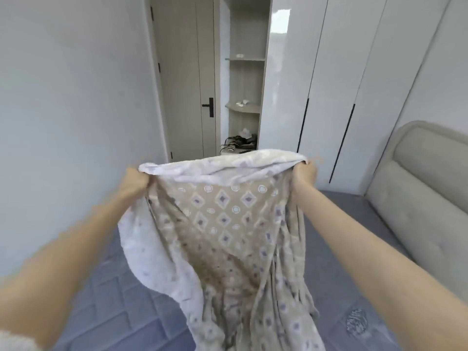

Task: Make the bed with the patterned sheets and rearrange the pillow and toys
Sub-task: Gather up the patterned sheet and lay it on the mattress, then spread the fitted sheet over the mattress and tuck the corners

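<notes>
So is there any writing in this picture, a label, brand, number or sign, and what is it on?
No readable text anywhere in this view.
The patterned sheet, gripped by the left hand and right hand: only diamonds and circles, no letters.
The small items on the shelves: too small and blurred to show any label.
The grey mark on the mattress: a blurred smudge, not legible as writing.
</notes>
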`<state>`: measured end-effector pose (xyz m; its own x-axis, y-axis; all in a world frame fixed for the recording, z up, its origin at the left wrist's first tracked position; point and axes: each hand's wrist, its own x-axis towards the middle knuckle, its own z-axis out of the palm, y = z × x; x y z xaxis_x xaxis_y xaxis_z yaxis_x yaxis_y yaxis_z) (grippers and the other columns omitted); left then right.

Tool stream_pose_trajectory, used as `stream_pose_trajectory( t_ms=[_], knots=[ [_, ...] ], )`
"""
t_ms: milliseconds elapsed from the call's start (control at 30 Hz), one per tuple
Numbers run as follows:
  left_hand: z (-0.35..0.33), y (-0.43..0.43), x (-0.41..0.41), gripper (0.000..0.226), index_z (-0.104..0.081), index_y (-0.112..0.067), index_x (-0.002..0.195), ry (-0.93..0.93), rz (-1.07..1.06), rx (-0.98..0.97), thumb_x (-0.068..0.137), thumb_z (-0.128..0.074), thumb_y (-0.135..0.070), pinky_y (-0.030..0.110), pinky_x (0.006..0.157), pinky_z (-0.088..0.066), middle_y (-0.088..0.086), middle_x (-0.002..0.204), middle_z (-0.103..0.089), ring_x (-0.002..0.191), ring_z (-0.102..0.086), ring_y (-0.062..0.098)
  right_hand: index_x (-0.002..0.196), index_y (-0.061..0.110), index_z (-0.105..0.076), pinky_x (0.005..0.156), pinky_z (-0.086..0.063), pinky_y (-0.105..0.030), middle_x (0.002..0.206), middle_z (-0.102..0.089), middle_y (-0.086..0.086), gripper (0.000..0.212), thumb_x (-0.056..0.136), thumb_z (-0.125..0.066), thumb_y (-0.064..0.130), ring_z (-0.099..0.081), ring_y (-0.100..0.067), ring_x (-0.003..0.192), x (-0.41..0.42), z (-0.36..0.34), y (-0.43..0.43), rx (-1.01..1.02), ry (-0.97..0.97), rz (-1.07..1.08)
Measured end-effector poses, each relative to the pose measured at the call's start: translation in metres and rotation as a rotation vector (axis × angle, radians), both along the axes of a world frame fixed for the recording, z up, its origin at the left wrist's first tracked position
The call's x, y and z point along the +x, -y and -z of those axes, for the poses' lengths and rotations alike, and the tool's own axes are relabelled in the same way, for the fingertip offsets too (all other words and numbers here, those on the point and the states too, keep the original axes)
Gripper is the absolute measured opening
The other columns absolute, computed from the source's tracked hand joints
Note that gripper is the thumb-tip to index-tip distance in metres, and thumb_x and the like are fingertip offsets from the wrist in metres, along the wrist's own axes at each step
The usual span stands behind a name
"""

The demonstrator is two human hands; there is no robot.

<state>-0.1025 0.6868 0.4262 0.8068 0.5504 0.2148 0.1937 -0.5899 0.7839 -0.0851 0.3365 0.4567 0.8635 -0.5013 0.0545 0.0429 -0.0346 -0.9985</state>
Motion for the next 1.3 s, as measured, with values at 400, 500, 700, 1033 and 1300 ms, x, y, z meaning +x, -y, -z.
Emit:
stream_pose_trajectory(
  t_ms=[400,500,700,1033,1300],
  knots=[
    [-0.024,-0.120,-0.085,0.044,-0.048,-0.019,0.134,-0.051,0.192,0.604,0.091,-0.048,-0.013,0.037,0.080,-0.035,0.016,0.103,-0.044,0.098,-0.048,0.033,0.084,0.015,-0.061,0.060,-0.041,-0.027,0.081,-0.060,-0.006,0.014,0.083,-0.048,0.018,-0.058,-0.028,0.074,-0.052,0.036,-0.166,-0.819,-0.184,-0.521],
    [-0.024,-0.175,-0.111,0.035,-0.049,-0.011,0.128,-0.018,0.166,0.511,0.095,-0.048,-0.022,0.040,0.082,-0.041,0.009,0.096,-0.051,0.098,-0.052,0.034,0.103,0.013,-0.064,0.066,-0.045,-0.029,0.095,-0.066,-0.009,0.027,0.087,-0.043,0.016,-0.061,-0.027,0.081,-0.065,0.040,-0.211,-0.740,-0.163,-0.520],
    [-0.007,-0.268,-0.159,0.036,-0.048,-0.007,0.122,-0.098,0.172,0.740,0.096,-0.041,-0.031,0.041,0.089,-0.043,-0.004,0.089,-0.044,0.108,-0.049,0.034,0.111,0.013,-0.056,0.089,-0.041,-0.041,0.116,-0.061,-0.011,0.028,0.087,-0.047,0.026,-0.056,-0.033,0.106,-0.095,0.053,-0.317,-0.726,-0.245,-0.554],
    [0.028,-0.390,-0.189,0.044,-0.046,-0.006,0.124,-0.212,0.285,0.766,0.083,-0.038,0.007,0.043,0.080,-0.045,0.017,0.116,-0.042,0.096,-0.055,0.036,0.115,0.022,-0.058,0.074,-0.043,-0.035,0.125,-0.036,-0.015,0.038,0.088,-0.035,0.009,-0.052,-0.036,0.096,-0.112,0.072,-0.472,-0.947,-0.226,-0.471],
    [0.078,-0.501,-0.164,0.049,-0.050,-0.011,0.125,-0.388,0.245,0.578,0.082,-0.038,0.009,0.033,0.091,-0.040,0.014,0.126,-0.054,0.117,-0.050,0.030,0.122,0.015,-0.049,0.096,-0.045,-0.046,0.133,-0.032,-0.018,0.040,0.090,-0.027,0.006,-0.052,-0.043,0.106,-0.053,0.104,-0.595,-0.659,-0.317,-0.475]
  ],
)
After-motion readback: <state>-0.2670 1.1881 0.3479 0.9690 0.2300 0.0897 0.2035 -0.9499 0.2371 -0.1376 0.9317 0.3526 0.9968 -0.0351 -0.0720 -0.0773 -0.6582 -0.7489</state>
